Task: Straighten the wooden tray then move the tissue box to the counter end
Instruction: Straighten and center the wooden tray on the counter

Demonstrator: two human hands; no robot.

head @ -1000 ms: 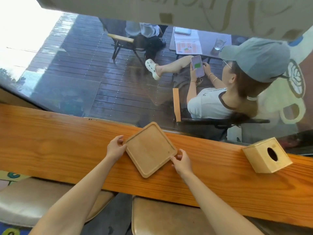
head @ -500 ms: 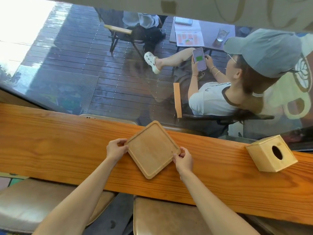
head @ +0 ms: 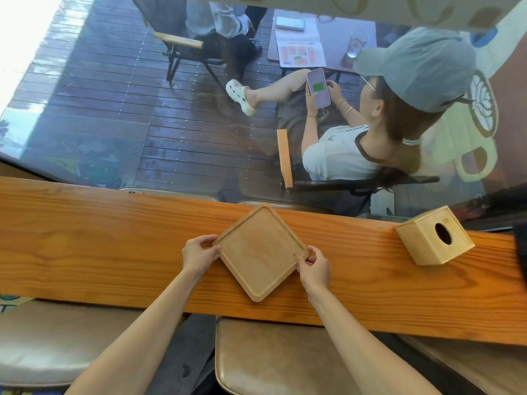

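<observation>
A square wooden tray [head: 261, 252] lies on the long wooden counter [head: 85, 246], turned like a diamond with one corner at the counter's far edge. My left hand [head: 199, 252] grips its left corner and my right hand [head: 313, 267] pinches its right corner. A cube-shaped wooden tissue box [head: 433, 236] with a round hole on top sits on the counter to the right, skewed and apart from both hands.
A glass window runs along the counter's far edge; behind it a person in a cap sits with a phone. Padded stools [head: 273, 357] stand below the near edge. A dark object [head: 520, 252] shows at the counter's right end.
The tray has shifted slightly toward the far edge between my hands. My fingers have closed more firmly on its two side corners. The tissue box has not moved.
</observation>
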